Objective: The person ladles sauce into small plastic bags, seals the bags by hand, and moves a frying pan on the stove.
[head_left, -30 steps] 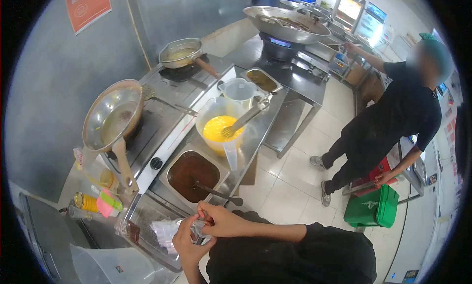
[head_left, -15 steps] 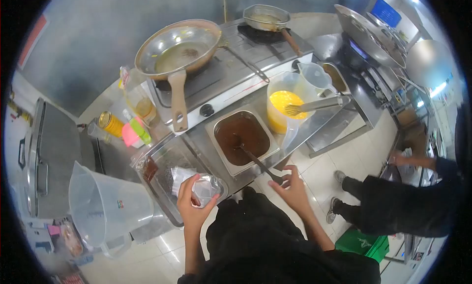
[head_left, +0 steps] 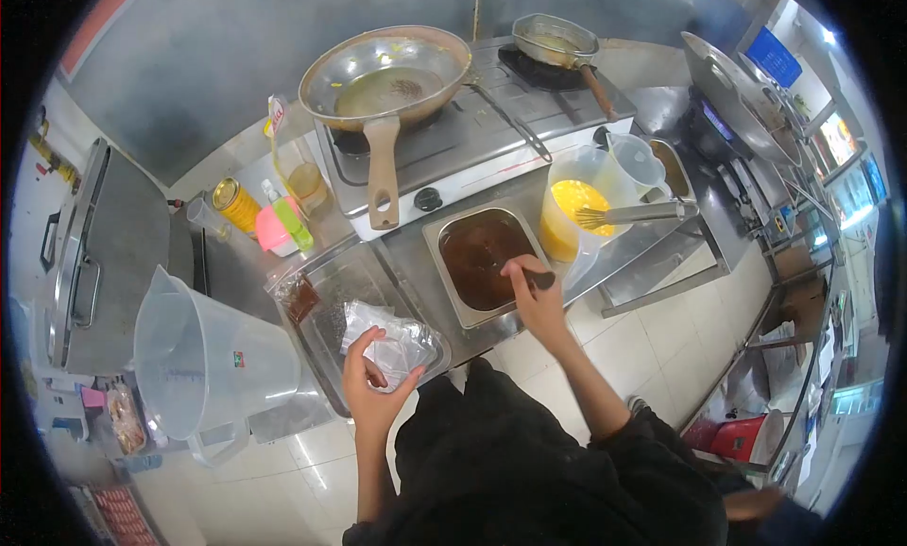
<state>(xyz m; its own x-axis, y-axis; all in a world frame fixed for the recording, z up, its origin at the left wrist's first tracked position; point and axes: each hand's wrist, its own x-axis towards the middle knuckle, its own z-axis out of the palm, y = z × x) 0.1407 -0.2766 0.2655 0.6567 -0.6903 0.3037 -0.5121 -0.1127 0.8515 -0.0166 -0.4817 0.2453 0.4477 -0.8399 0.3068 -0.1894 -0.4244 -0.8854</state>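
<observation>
My left hand (head_left: 373, 385) is curved in a C over the front of a metal tray (head_left: 370, 263), thumb and fingers spread around the mouth of a clear plastic bag (head_left: 387, 376). More thin clear bags (head_left: 368, 321) lie in the tray just beyond it. A bag of brown sauce (head_left: 299, 298) rests at the tray's left side. My right hand (head_left: 536, 305) is closed around the dark handle of a ladle (head_left: 541, 279). The ladle's bowl is hidden in the brown sauce (head_left: 472, 253) that fills a square steel pan (head_left: 442, 286).
Behind stands a stove (head_left: 444, 159) with a frying pan (head_left: 382, 168) and a small pot (head_left: 557, 42). A jug of yellow liquid (head_left: 557, 234) holds a whisk (head_left: 652, 212). At left are a large plastic jug (head_left: 213, 357) and bottles. Part of another person (head_left: 756, 503) shows low right.
My right hand has moved from open beside the ladle's handle to gripping its end, and the handle is more upright. The left hand keeps its shape. The other person has mostly left view.
</observation>
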